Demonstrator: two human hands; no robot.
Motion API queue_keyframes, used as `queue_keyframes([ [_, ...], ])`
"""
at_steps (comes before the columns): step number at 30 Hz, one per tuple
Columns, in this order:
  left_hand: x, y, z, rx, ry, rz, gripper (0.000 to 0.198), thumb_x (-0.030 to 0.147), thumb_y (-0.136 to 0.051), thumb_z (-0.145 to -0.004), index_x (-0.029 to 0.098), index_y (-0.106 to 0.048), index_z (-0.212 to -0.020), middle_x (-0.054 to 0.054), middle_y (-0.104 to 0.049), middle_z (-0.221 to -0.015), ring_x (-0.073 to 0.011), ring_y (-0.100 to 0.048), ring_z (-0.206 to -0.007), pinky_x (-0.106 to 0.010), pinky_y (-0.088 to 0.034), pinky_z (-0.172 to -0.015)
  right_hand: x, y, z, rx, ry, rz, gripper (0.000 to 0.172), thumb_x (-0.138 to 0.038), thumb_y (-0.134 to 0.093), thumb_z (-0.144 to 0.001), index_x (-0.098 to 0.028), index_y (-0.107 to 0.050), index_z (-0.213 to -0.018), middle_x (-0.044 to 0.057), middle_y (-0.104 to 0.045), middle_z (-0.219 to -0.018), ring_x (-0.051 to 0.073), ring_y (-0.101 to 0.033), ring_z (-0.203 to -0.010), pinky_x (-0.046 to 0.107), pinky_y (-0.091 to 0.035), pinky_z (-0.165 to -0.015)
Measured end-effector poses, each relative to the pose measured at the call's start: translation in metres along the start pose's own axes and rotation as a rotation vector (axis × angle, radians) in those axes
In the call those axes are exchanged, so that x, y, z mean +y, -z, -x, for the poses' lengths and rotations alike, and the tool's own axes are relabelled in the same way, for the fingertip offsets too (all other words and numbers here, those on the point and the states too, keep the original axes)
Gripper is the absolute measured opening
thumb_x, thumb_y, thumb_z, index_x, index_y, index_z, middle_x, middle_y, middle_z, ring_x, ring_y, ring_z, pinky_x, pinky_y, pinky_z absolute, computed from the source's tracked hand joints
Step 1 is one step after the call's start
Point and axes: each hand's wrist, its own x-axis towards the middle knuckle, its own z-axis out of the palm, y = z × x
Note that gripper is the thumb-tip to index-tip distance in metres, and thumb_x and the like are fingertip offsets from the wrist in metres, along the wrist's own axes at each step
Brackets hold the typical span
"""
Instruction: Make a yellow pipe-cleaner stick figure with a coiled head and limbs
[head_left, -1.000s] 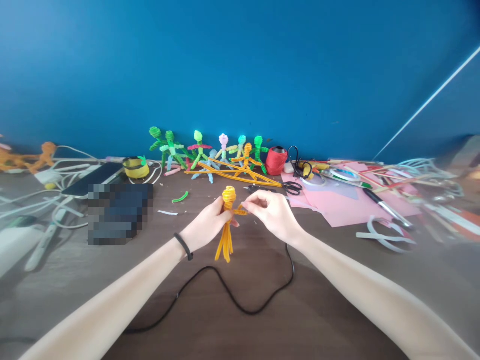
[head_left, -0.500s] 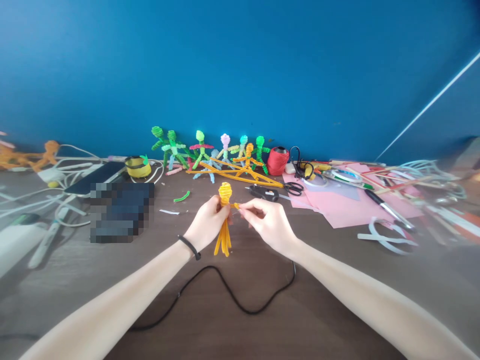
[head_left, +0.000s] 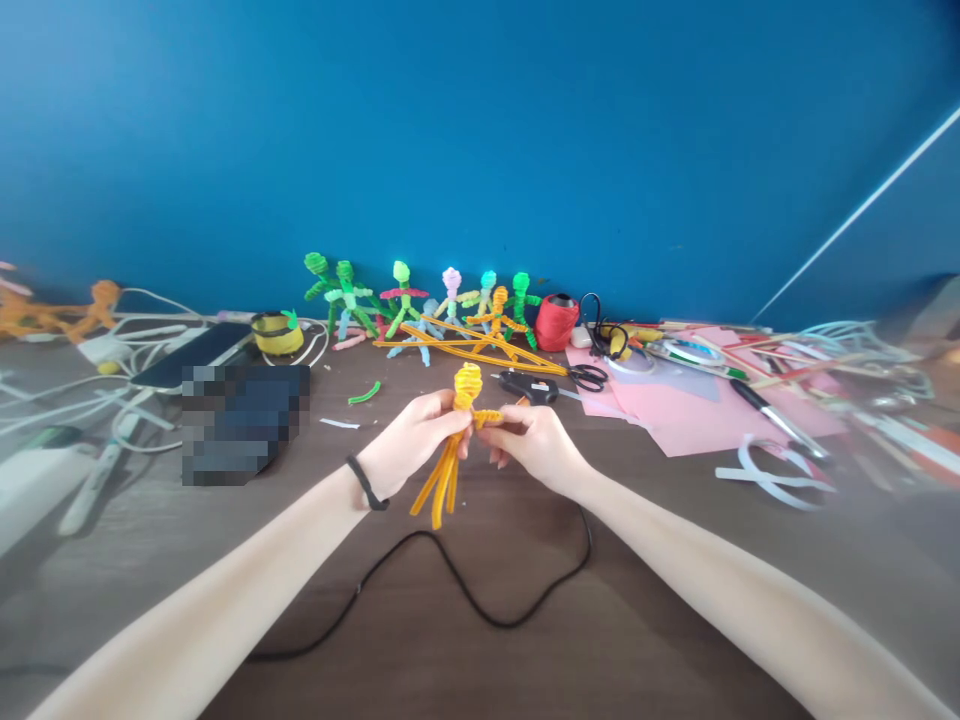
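Note:
A yellow-orange pipe cleaner figure (head_left: 469,386) is held up over the middle of the table, its coiled head on top and several loose strands hanging below. My left hand (head_left: 420,440) is closed around its neck and body. My right hand (head_left: 536,440) pinches the end of a short coiled arm that sticks out to the right from the figure. The fingers partly hide its body. Behind my hands stand several finished pipe cleaner figures, among them an orange one (head_left: 498,315) and a light green one (head_left: 403,290).
Long orange pipe cleaners (head_left: 480,350), a black glue gun (head_left: 529,387) and scissors (head_left: 587,377) lie behind my hands. Pink paper (head_left: 675,420) and a marker (head_left: 772,415) are at right; a phone (head_left: 191,357) and cables at left. A black cord (head_left: 495,626) crosses in front.
The figure has tilted, its head shifting right and its strands swinging left. More of the coiled arm now shows between my hands, and my right hand's fingers have turned down around its end.

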Motion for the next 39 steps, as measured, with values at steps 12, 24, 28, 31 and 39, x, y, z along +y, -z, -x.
queue_keyframes([
  [12,0.006,0.0,0.005,-0.274,0.119,-0.062,0.009,0.022,-0.049,-0.071,0.014,-0.049,-0.075,0.003,-0.048,-0.062,-0.0078,-0.049,-0.049,-0.023,-0.04,-0.051,0.0,0.038,-0.013,-0.355,-0.056,0.028,0.02,-0.03,-0.064,-0.066,-0.011,-0.064,-0.072,-0.001,-0.057,-0.056,0.006,-0.049,-0.043,0.019,-0.041,-0.042],
  [24,-0.012,0.0,-0.004,-0.041,0.104,-0.304,0.007,0.018,-0.046,-0.068,0.016,-0.047,-0.061,0.003,-0.051,-0.05,-0.0111,-0.053,-0.046,-0.024,-0.04,-0.05,-0.015,0.027,-0.007,-0.054,0.114,0.316,0.02,-0.032,-0.056,-0.073,-0.014,-0.061,-0.068,-0.001,-0.056,-0.055,0.006,-0.044,-0.042,0.019,-0.034,-0.043],
  [28,-0.017,-0.001,-0.006,0.026,0.113,-0.264,0.007,0.02,-0.048,-0.068,0.016,-0.048,-0.063,0.002,-0.053,-0.05,-0.0123,-0.054,-0.047,-0.024,-0.041,-0.05,-0.019,0.021,-0.004,-0.049,0.116,0.294,0.017,-0.029,-0.056,-0.073,-0.014,-0.059,-0.066,-0.002,-0.056,-0.055,0.005,-0.043,-0.042,0.019,-0.034,-0.044],
  [31,-0.016,-0.002,-0.006,0.082,0.094,-0.261,0.006,0.021,-0.048,-0.069,0.016,-0.048,-0.064,0.003,-0.052,-0.049,-0.0117,-0.052,-0.046,-0.024,-0.04,-0.05,-0.02,0.014,0.0,-0.026,0.142,0.292,0.018,-0.03,-0.055,-0.075,-0.014,-0.06,-0.066,-0.001,-0.057,-0.057,0.007,-0.045,-0.046,0.02,-0.035,-0.045],
  [39,-0.013,0.001,-0.005,0.199,0.055,-0.099,0.012,0.023,-0.048,-0.072,0.015,-0.046,-0.062,0.003,-0.049,-0.049,-0.0094,-0.046,-0.047,-0.022,-0.036,-0.05,-0.01,-0.002,0.01,0.039,0.259,0.355,0.018,-0.028,-0.048,-0.079,-0.017,-0.061,-0.073,0.004,-0.06,-0.07,0.012,-0.053,-0.058,0.023,-0.041,-0.052],
])
